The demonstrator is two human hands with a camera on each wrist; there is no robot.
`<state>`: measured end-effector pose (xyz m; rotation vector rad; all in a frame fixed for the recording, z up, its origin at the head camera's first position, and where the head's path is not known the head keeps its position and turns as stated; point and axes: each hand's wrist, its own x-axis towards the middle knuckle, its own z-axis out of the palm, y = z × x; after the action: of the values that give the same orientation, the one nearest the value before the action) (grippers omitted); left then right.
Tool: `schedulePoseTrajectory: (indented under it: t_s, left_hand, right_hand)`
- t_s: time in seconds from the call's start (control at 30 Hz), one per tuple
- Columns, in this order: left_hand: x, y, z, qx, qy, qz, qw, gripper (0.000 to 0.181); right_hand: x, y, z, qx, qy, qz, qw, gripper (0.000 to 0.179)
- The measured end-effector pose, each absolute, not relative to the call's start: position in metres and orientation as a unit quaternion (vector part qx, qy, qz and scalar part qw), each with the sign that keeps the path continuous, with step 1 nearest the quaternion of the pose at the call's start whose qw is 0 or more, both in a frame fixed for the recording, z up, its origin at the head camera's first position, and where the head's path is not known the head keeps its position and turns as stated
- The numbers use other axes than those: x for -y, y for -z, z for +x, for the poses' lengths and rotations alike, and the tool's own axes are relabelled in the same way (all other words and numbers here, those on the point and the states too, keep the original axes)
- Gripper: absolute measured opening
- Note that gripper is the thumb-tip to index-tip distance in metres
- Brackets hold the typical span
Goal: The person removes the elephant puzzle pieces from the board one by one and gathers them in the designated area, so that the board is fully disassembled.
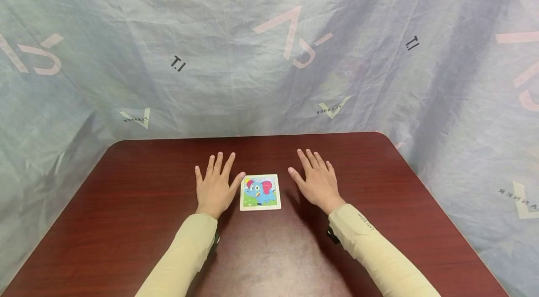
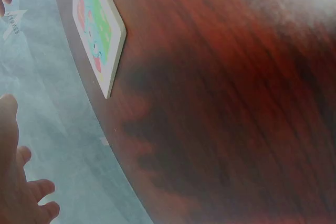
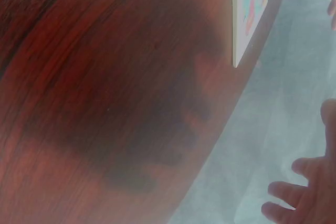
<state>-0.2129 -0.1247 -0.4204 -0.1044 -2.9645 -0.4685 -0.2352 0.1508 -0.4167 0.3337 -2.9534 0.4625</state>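
Observation:
A small square elephant picture puzzle [image 1: 260,192] with a pale frame lies flat on the dark red table [image 1: 261,259]. To its left my left hand [image 1: 215,188] hovers over the tabletop with fingers spread, the thumb tip close to the puzzle's upper left corner. My right hand [image 1: 318,184] is off to the puzzle's right, fingers extended and holding nothing. In the left wrist view the puzzle [image 2: 100,30] appears past the spread left fingers [image 2: 39,190]. The right wrist view shows the puzzle's edge [image 3: 237,24] and the right fingers [image 3: 286,192] above the table.
A grey printed cloth [image 1: 236,54] hangs behind the table and along both sides. The table's far edge [image 1: 252,137] runs just beyond the fingertips. Shadows of the hands fall on the wood.

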Motion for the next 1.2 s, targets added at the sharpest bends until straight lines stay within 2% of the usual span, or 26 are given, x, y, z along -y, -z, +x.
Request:
schedulePoseTrajectory:
  t_s: [0.4, 0.57, 0.73, 1.03, 1.2]
  left_hand:
    - [0.122, 0.419, -0.213, 0.983, 0.155, -0.066, 0.074, 0.074]
    - [0.122, 0.42, -0.214, 0.982, 0.155, -0.081, 0.07, 0.074]
    - [0.123, 0.423, -0.215, 0.979, 0.175, -0.095, 0.045, 0.076]
    - [0.121, 0.431, -0.219, 0.974, 0.199, -0.112, 0.018, 0.08]
    - [0.117, 0.433, -0.22, 0.969, 0.218, -0.113, -0.008, 0.081]
  right_hand:
    - [-0.155, 0.416, -0.235, 0.961, -0.177, 0.151, 0.148, 0.054]
    - [-0.155, 0.417, -0.238, 0.952, -0.204, 0.166, 0.16, 0.05]
    - [-0.153, 0.419, -0.244, 0.934, -0.281, 0.176, 0.131, 0.049]
    - [-0.147, 0.418, -0.248, 0.915, -0.381, 0.13, 0.022, 0.05]
    - [-0.144, 0.42, -0.25, 0.907, -0.399, 0.132, -0.01, 0.05]
